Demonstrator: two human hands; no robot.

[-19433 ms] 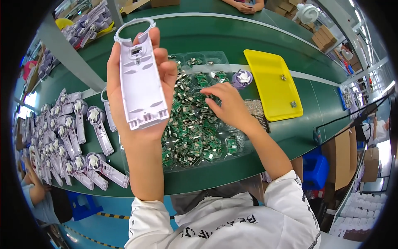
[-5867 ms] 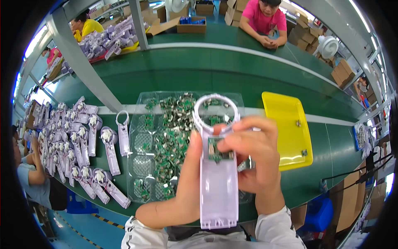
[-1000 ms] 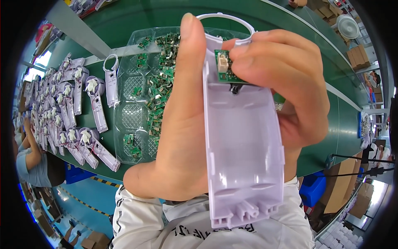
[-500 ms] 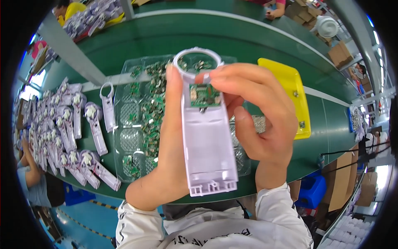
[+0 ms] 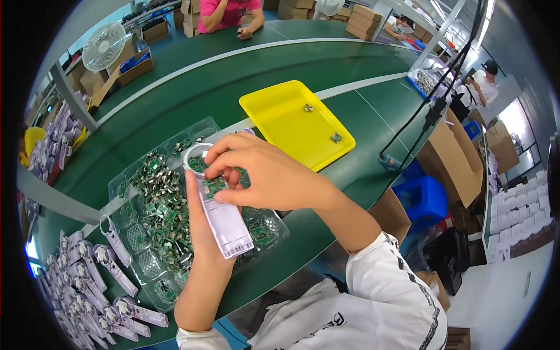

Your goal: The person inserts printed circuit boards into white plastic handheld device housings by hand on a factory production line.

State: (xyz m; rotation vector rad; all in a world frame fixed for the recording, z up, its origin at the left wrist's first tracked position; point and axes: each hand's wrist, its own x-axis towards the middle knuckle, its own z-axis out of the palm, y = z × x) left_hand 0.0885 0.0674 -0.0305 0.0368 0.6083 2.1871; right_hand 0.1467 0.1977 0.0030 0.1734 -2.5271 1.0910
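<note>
My left hand [image 5: 201,236] is wrapped round a pale lilac plastic housing [image 5: 230,224], a long open shell with a ring at its far end. A small green circuit board [image 5: 212,186] lies in the shell just below the ring. Over it, my right hand [image 5: 262,175] has its thumb and bent fingertips closed at the board's edges; the fingers partly cover it. Under both hands spreads a clear compartment tray [image 5: 150,263] heaped with loose green circuit boards [image 5: 166,219].
Several lilac housings with white parts [image 5: 87,286] crowd the left of the green table [image 5: 326,233]. A yellow tray [image 5: 280,125] holding two small parts lies beyond my right hand. Black cables [image 5: 417,140] hang at the right above cardboard boxes [image 5: 452,157]. Across the table sits a person in pink [image 5: 213,17].
The view has swung to the right, bringing the yellow tray nearer the middle. The housing sits lower and tilted, farther from the camera. My right fingers have curled closer over the circuit board.
</note>
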